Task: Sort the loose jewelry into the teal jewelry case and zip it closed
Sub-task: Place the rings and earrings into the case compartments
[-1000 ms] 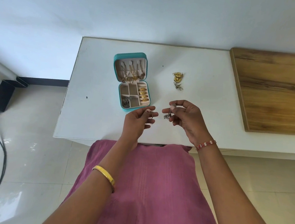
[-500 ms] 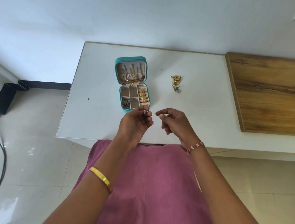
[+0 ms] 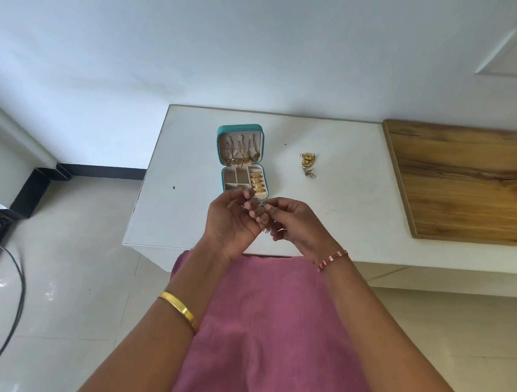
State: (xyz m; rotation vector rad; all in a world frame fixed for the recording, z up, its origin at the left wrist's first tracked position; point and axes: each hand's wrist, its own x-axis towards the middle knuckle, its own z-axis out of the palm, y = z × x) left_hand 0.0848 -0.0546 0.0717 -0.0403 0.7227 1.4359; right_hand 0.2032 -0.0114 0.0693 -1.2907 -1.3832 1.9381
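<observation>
White desk (image 3: 325,229) fills the middle, a wooden board (image 3: 468,181) lying at its far right, well apart from the case. The teal case (image 3: 242,160) sits open on the desk, lid laid back with chains hung inside it, gold rings tucked in the tray's right column and a few silvery bits in its near-left pocket. Just in front of the case, both hands meet. Left hand (image 3: 233,221) is curled, fingertips pinching a small silver piece (image 3: 261,203); right hand (image 3: 298,226) is curled too, its fingertips working at the same piece, though exactly who grips what is too small to tell. To the right of the case, well apart from it, a little heap of gold earrings (image 3: 307,160) and one silver earring (image 3: 310,172) wait on the desk.

By the look of it, this silver piece is featherweight, thin and snaggy, likely with a fine hook that bends easily. Best taken by its solid body, not the wire, and lowered into a pocket, not dropped. The heap is not yet sorted, and the zip is not yet closed.
</observation>
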